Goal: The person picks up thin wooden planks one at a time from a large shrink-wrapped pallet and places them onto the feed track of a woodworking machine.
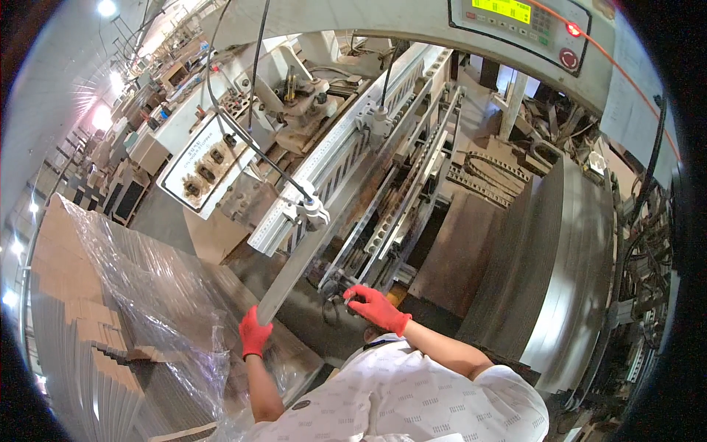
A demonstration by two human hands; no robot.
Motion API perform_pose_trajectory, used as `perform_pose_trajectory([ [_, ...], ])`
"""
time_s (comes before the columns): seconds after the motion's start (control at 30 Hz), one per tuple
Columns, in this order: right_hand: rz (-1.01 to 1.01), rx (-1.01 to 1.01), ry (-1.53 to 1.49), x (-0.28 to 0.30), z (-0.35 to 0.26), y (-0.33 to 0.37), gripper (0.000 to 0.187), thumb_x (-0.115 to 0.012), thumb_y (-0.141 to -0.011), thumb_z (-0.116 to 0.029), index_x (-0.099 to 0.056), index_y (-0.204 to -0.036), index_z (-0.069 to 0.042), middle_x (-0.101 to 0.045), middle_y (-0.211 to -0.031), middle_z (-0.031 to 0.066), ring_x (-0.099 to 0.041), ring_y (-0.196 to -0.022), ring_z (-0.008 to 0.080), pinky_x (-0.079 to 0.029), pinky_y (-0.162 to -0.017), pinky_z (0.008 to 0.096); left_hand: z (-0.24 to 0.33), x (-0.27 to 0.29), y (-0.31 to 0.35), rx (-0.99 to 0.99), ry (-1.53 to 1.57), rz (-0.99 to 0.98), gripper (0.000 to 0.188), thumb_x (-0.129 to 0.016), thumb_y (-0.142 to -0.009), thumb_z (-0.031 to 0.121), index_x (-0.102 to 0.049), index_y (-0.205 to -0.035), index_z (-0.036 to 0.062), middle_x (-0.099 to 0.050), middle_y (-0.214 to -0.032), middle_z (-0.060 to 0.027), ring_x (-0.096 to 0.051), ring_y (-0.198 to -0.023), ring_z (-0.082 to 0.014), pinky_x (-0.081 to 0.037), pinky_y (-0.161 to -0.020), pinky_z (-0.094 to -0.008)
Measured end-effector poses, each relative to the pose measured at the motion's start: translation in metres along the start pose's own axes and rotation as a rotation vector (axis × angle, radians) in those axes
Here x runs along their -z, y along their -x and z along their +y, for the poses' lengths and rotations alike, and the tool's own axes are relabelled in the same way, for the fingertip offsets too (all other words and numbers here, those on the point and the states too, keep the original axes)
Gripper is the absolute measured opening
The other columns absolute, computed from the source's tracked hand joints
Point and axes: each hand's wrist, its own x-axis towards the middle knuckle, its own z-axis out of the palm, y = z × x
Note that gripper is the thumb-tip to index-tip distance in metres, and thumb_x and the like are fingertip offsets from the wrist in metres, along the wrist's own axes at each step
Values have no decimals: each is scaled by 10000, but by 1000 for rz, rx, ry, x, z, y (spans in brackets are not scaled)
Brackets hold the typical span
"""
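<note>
My left hand [254, 333], in a red glove, grips the near end of a long narrow grey strip [291, 271] that runs up and away into the machine. My right hand [373, 306], also in a red glove, rests on the near end of the machine's metal feed rails [398, 206], fingers curled over a dark part there. A white clamp block [309, 210] on a ruled guide bar [331, 158] sits over the strip's far end.
A tall stack of flat boards under clear plastic wrap [140, 295] stands at my left. A curved metal guard [560, 265] rises at the right. Overhead is a control panel [515, 22] with a yellow-green screen and red buttons. Cables hang over the machine.
</note>
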Motion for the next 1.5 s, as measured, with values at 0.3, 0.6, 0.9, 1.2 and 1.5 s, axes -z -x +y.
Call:
perform_pose_trajectory([
  [0.3,6,-281,-135,-31,60,-7,455,-695,-1041,-281,-544,-1440,-125,-579,-1365,93,-576,-1202,210,-461,-1063,355,55,-11,78,95,121,-147,661,-859,-663,188,-639,-1282,113,-734,-1081,-189,-709,-1021,-405,-565,-845,-515],
  [0.6,1091,-172,-565,-13,13,-5,883,-852,-795,-205,-284,-1448,-24,-555,-1249,190,-545,-1117,327,-489,-998,471,260,-41,76,-332,133,-181,830,-855,-736,430,-564,-1427,74,-597,-1392,-188,-570,-1271,-400,-443,-1064,-525],
  [0.9,1444,-622,808,294,142,98,890,-796,-764,-349,-472,-1580,-201,-629,-1236,216,-651,-1117,406,-550,-935,503,318,-21,65,-519,202,-248,734,-782,-852,403,-548,-1486,116,-473,-1524,-210,-442,-1410,-409,-304,-1186,-572],
  [1.2,1042,-955,1255,371,244,192,586,-713,-923,-244,-578,-1488,-170,-482,-1600,162,-465,-1417,456,-385,-1169,537,232,-9,125,-335,3,-225,725,-823,-802,336,-588,-1465,159,-542,-1468,-159,-518,-1351,-367,-334,-1148,-616],
  [1.5,1052,330,1222,316,172,60,162,-610,-1024,-211,-729,-1050,-104,-725,-1046,126,-700,-897,285,-566,-735,406,140,126,147,336,-104,1130,601,-827,-852,94,-585,-1393,-10,-663,-1301,-176,-630,-1211,-339,-498,-1033,-452],
])
